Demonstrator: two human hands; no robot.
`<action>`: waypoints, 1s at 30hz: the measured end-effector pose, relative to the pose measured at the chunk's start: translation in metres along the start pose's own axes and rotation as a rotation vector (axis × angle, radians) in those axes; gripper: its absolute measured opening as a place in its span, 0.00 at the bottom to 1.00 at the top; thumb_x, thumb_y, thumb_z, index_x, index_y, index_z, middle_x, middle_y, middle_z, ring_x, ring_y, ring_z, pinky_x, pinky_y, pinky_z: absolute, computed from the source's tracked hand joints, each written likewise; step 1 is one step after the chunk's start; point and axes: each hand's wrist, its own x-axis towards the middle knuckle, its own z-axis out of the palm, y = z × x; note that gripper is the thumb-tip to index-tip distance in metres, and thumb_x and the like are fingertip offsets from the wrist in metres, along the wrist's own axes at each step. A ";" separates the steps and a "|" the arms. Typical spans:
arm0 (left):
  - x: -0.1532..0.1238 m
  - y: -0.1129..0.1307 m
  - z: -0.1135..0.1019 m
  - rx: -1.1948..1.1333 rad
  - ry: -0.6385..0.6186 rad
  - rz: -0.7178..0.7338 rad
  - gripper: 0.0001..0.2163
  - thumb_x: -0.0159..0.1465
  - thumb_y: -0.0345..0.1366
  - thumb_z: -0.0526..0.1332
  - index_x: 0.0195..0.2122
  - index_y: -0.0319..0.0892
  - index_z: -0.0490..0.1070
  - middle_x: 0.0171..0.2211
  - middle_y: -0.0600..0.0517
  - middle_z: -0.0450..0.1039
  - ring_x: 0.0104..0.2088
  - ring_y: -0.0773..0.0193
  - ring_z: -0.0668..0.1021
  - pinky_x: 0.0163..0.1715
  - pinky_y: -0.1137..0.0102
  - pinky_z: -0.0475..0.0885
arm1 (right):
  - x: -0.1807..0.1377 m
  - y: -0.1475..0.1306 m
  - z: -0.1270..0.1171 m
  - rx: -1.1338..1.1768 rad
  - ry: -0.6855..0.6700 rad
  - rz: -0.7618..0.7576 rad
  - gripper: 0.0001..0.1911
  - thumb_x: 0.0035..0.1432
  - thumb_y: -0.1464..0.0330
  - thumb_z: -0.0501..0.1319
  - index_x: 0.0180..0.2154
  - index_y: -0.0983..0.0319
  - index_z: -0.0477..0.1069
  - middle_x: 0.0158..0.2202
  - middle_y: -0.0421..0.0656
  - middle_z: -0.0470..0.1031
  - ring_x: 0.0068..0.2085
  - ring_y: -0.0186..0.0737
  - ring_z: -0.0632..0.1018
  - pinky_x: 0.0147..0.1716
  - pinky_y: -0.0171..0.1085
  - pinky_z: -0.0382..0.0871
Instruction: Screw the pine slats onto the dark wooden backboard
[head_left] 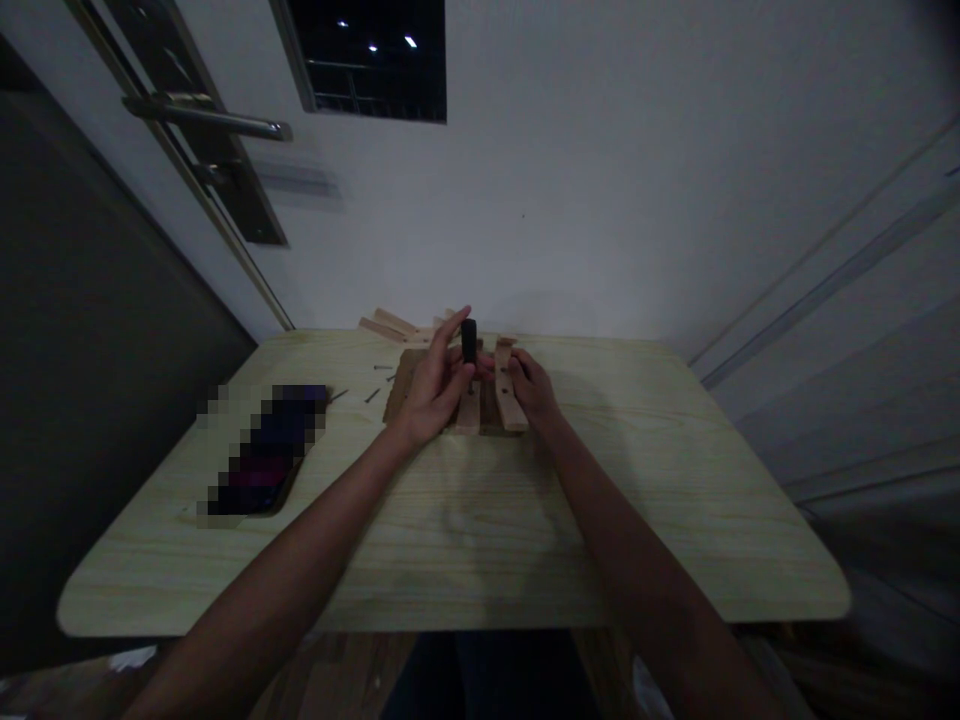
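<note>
My left hand (433, 392) is closed around an upright black-handled screwdriver (469, 340), its index finger stretched up beside the handle. The tool's lower end points down at a wooden strip (469, 415), though the exact contact is hard to make out. My right hand (532, 385) grips a second wooden strip (508, 408) with dark holes in it, thumb on top. Both strips lie over a brown piece of cardboard (401, 385), partly hidden by my left hand.
Several screws (373, 396) lie left of the cardboard. More wooden strips (394, 322) rest at the table's back edge. A phone (277, 450), partly pixelated, lies on the left of the pale wooden table (450, 540). Behind stands a white door with a metal handle (217, 122).
</note>
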 end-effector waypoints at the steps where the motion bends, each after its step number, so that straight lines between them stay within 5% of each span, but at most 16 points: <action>1: 0.000 0.001 -0.001 -0.005 -0.007 -0.005 0.29 0.68 0.38 0.55 0.68 0.49 0.44 0.44 0.47 0.75 0.39 0.61 0.80 0.44 0.61 0.75 | 0.000 0.000 0.000 0.003 -0.001 0.001 0.20 0.60 0.53 0.49 0.38 0.59 0.70 0.38 0.47 0.77 0.39 0.46 0.75 0.41 0.44 0.68; 12: 0.001 -0.002 0.004 0.078 0.013 -0.023 0.28 0.66 0.37 0.60 0.64 0.48 0.50 0.36 0.51 0.71 0.32 0.67 0.75 0.34 0.69 0.74 | 0.000 0.000 0.001 0.001 0.011 -0.012 0.21 0.60 0.51 0.48 0.38 0.58 0.70 0.37 0.47 0.76 0.39 0.46 0.74 0.40 0.43 0.69; 18: 0.002 -0.002 0.002 0.260 0.157 0.012 0.25 0.63 0.37 0.63 0.60 0.50 0.59 0.51 0.47 0.68 0.44 0.62 0.74 0.39 0.68 0.74 | 0.000 0.000 0.001 0.001 0.003 -0.015 0.21 0.60 0.51 0.48 0.39 0.58 0.70 0.39 0.47 0.77 0.41 0.47 0.75 0.43 0.45 0.68; 22: 0.003 -0.003 -0.001 0.289 0.176 0.044 0.24 0.62 0.38 0.64 0.59 0.50 0.62 0.47 0.49 0.71 0.40 0.64 0.74 0.36 0.70 0.73 | -0.001 -0.001 0.000 0.006 0.008 -0.001 0.21 0.60 0.50 0.49 0.38 0.58 0.70 0.37 0.47 0.77 0.40 0.47 0.75 0.42 0.44 0.68; 30: 0.002 -0.005 -0.002 0.185 0.127 0.024 0.32 0.65 0.42 0.60 0.67 0.49 0.46 0.41 0.49 0.74 0.34 0.66 0.77 0.35 0.71 0.73 | -0.001 0.000 0.000 -0.003 0.002 -0.017 0.20 0.60 0.51 0.49 0.38 0.58 0.69 0.38 0.46 0.76 0.40 0.45 0.74 0.42 0.43 0.68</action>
